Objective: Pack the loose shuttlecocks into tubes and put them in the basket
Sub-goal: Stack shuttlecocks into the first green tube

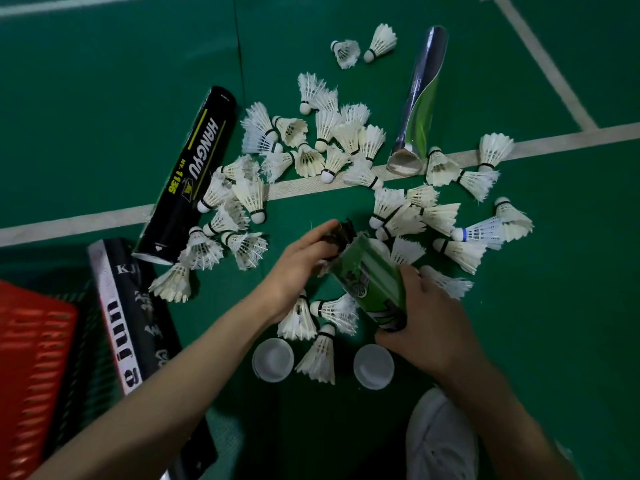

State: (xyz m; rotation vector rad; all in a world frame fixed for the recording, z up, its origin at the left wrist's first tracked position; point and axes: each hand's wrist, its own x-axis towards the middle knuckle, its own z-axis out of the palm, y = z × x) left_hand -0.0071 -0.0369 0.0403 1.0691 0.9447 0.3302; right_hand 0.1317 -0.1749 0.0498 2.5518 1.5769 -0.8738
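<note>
I see both hands on one green tube (370,278), just below the centre of the frame

My right hand (427,327) has its fingers wrapped round the tube's lower end, and my left hand (299,268) has fingers and thumb closed on its dark, frayed mouth; the tube is tilted, mouth toward the upper left. Loose shuttlecocks (329,143) lie scattered over the green floor (104,98) across the middle of the frame, several touching the white court line (571,136). A black tube (194,174) lies at centre left and a silver-green tube (419,98) at upper right. A black-and-white tube (138,323) sits beside the red basket (31,368) at lower left. Two white caps (273,359) lie below the hands, near a white shoe (440,441)
</note>
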